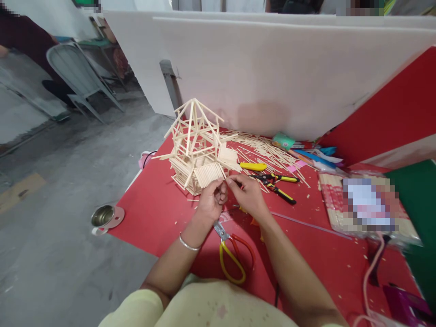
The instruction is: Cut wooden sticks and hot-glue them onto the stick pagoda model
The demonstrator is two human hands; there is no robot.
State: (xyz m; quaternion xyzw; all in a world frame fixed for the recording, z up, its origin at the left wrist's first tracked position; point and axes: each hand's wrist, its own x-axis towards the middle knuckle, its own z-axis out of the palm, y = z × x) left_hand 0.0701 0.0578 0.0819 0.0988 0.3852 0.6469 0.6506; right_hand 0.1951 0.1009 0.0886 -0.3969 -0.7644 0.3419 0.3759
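A small house model (pixel 197 147) built of thin wooden sticks stands on the red table (pixel 153 213). Both hands meet just in front of its stick-panel roof. My left hand (pixel 211 200) is curled, fingers pinched together near the panel's lower edge. My right hand (pixel 248 193) is also pinched, its fingertips touching those of the left; they seem to hold a thin stick between them, too small to make out clearly. Under my wrists lie yellow-and-red-handled scissors (pixel 233 254).
Loose sticks (pixel 265 152) are heaped behind the model beside yellow-handled pliers (pixel 277 184) and a yellow cutter (pixel 252 166). A packet of sticks (pixel 368 204) lies to the right. A metal tin (pixel 103 216) sits on the floor, left. White boards (pixel 272 72) wall the back.
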